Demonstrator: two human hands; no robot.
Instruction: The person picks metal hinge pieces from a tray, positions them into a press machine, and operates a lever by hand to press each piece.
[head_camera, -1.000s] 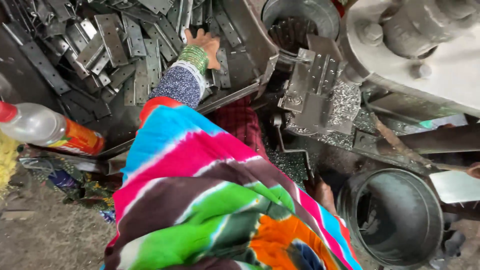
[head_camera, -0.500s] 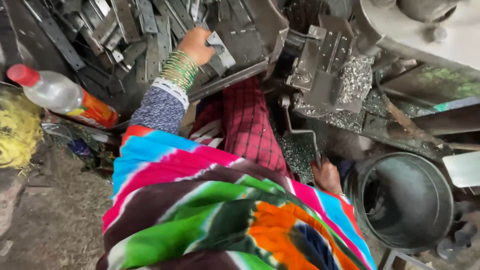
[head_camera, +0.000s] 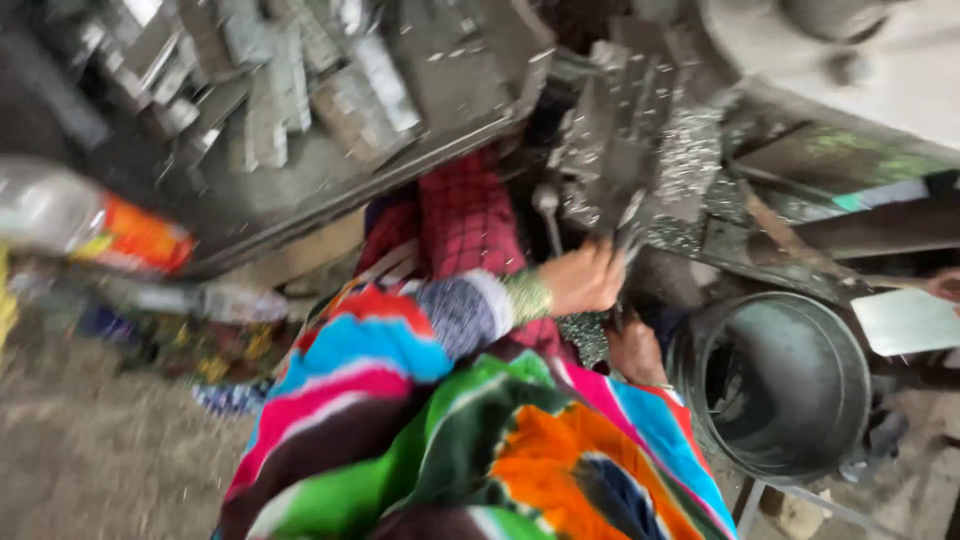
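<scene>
Left hand (head_camera: 588, 280) is up at the machine now, fingers curled around a small metal piece (head_camera: 628, 232) that points up and far toward the press (head_camera: 640, 150) just above it. Blur hides the exact grip. The right hand (head_camera: 636, 350) sits lower and nearer, just beneath; open or closed, I cannot tell. A grey bucket (head_camera: 780, 385) stands right of both, a tray of metal strips (head_camera: 300, 100) far left, a plastic bottle (head_camera: 90, 225) over the dirt floor (head_camera: 90, 450).

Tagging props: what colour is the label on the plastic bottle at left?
Orange with some yellow, on the clear plastic bottle; blurred, seen in the head view.
</scene>
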